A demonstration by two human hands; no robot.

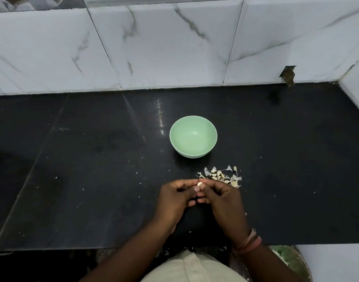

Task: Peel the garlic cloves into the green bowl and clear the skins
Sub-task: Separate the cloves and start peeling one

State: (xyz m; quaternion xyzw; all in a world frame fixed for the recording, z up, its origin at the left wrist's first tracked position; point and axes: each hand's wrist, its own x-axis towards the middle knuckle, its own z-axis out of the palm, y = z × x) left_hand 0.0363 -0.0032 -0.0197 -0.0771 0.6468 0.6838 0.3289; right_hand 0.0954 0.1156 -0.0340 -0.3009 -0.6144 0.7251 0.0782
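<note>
Black counter [93, 159]; both hands' grip pinches 1 garlic clove [199, 184]: left hand [177, 195], right hand [221, 197].

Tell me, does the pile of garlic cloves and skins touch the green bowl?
Apart. The head view shows a strip of bare black counter between the green bowl and the pile of garlic cloves and skins.
</note>
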